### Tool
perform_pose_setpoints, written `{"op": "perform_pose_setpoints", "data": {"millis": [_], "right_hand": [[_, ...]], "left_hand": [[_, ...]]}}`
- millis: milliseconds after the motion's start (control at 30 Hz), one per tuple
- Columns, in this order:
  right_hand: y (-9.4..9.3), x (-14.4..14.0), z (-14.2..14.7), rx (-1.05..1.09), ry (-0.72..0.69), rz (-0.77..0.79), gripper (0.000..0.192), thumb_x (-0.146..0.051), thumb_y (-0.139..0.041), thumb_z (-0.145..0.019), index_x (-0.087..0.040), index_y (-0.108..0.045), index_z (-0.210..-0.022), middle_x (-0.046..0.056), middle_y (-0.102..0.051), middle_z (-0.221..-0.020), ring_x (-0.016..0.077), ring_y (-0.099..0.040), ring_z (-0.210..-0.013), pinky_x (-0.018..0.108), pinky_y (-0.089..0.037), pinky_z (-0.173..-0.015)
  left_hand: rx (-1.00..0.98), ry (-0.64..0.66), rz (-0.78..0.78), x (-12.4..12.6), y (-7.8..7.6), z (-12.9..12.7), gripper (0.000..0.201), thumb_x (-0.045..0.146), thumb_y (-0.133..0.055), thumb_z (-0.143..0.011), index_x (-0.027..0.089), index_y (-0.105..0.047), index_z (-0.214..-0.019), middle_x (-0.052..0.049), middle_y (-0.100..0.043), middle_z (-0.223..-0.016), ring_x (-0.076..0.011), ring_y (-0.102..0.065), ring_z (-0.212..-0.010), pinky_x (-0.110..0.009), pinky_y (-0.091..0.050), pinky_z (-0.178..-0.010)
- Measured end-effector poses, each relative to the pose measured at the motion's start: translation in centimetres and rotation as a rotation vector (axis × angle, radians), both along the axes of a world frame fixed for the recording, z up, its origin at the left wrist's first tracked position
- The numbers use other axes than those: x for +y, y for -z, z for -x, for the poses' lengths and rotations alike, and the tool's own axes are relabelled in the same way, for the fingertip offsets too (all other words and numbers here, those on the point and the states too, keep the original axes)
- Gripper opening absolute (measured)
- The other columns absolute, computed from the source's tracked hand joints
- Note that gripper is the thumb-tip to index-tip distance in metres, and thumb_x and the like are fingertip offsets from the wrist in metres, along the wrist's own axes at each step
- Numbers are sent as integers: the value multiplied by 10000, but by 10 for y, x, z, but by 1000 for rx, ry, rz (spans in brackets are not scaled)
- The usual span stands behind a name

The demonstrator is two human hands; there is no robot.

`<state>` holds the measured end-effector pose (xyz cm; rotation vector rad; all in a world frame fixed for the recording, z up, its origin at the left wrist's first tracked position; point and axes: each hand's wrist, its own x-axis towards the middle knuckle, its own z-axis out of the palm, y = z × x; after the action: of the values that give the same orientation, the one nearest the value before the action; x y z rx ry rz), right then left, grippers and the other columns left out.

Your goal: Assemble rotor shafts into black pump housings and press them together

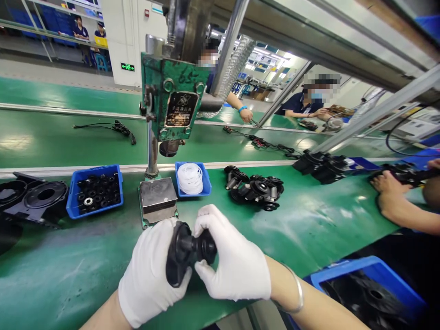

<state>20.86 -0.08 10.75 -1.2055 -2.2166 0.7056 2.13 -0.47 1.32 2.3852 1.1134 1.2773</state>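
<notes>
Both of my hands wear white gloves and meet in front of the green hand press (172,103). My left hand (149,270) is closed around the wide, cup-like end of a black plastic part (177,254). On its narrower, ringed end (207,247), my right hand (233,259) grips with thumb and fingers. Whether that ringed end is a separate piece I cannot tell. Just beyond my left hand stands the press's metal block (158,195). Similar black parts (259,190) lie in a pile past my right hand.
Left of the press are a blue bin (118,183) of small black pieces and black housings (44,197). Another blue bin (207,185) holds white rings. A blue crate (369,261) of black parts is at lower right. A co-worker's hand (390,185) works at the right.
</notes>
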Motion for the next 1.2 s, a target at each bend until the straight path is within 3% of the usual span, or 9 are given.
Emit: {"op": "perform_pose_setpoints", "data": {"millis": [100, 167, 333, 467, 633, 800, 900, 1067, 1200], "right_hand": [[-15, -5, -15, 39, 136, -160, 533, -64, -531, -603, -235, -433, -1098, 89, -448, -1110, 268, -506, -1035, 407, -483, -865], [-17, -4, -28, 125, 264, -241, 482, -83, -505, -653, -239, -451, -1105, 92, -470, -1111, 273, -520, -1053, 414, -479, -891], [8, 6, -57, 309, 455, -195, 340, -129, -487, -718, -229, -478, -1042, 79, -540, -1044, 239, -579, -975, 344, -526, -783], [27, 11, -63, 323, 458, -151, 340, -132, -490, -707, -221, -485, -1036, 67, -542, -1019, 210, -575, -936, 336, -515, -824], [28, 11, -61, 300, 396, -154, 291, -156, -504, -735, -220, -475, -1018, 72, -531, -1021, 221, -568, -947, 357, -499, -845], [41, 17, -66, 229, 427, -130, 283, -165, -496, -732, -218, -483, -1009, 71, -536, -1020, 228, -570, -939, 385, -493, -858], [62, 21, -67, 195, 476, -92, 284, -169, -495, -714, -211, -490, -994, 72, -537, -1014, 230, -566, -941, 401, -488, -877], [97, 26, -64, 193, 505, -75, 283, -192, -492, -707, -205, -512, -989, 75, -547, -1011, 238, -563, -962, 411, -479, -904], [111, 29, -62, 237, 519, -43, 291, -196, -483, -702, -209, -529, -989, 75, -564, -1020, 239, -569, -981, 414, -467, -935]], "left_hand": [[-142, 26, 202, 0, 0, 5, 1024, 230, -626, -782, 139, 55, -1541, -208, -494, -1350, -345, -533, -1234, -542, -460, -1024], [-239, 79, 331, -2, -1, 7, 1025, 250, -607, -803, 133, 99, -1536, -205, -461, -1384, -319, -526, -1257, -525, -432, -1069], [-358, 140, 407, -7, -2, 6, 1018, 460, -606, -862, 170, 98, -1539, -222, -423, -1405, -330, -528, -1262, -544, -423, -1073], [-333, 143, 448, -9, 0, 6, 1018, 529, -589, -877, 183, 102, -1539, -236, -421, -1404, -352, -526, -1263, -582, -417, -1068], [-308, 182, 502, -7, -4, 2, 950, 573, -531, -896, 228, 71, -1545, -220, -424, -1414, -365, -522, -1273, -580, -458, -1029], [-292, 191, 678, -7, 3, 1, 967, 498, -610, -854, 271, 25, -1547, -193, -378, -1477, -418, -439, -1331, -684, -316, -1070], [-353, 158, 820, -4, 10, 4, 890, 474, -606, -864, 262, -75, -1546, -165, -292, -1547, -405, -335, -1400, -646, -263, -1116], [-691, 178, 1018, 1, 9, 6, 814, 491, -680, -815, 211, -318, -1490, -130, -360, -1536, -375, -302, -1423, -505, -333, -1152], [-1222, 111, 1407, 3, 1, 2, 620, 514, -567, -864, 198, -493, -1393, -131, -551, -1387, -389, -468, -1314, -539, -426, -1075]]}}
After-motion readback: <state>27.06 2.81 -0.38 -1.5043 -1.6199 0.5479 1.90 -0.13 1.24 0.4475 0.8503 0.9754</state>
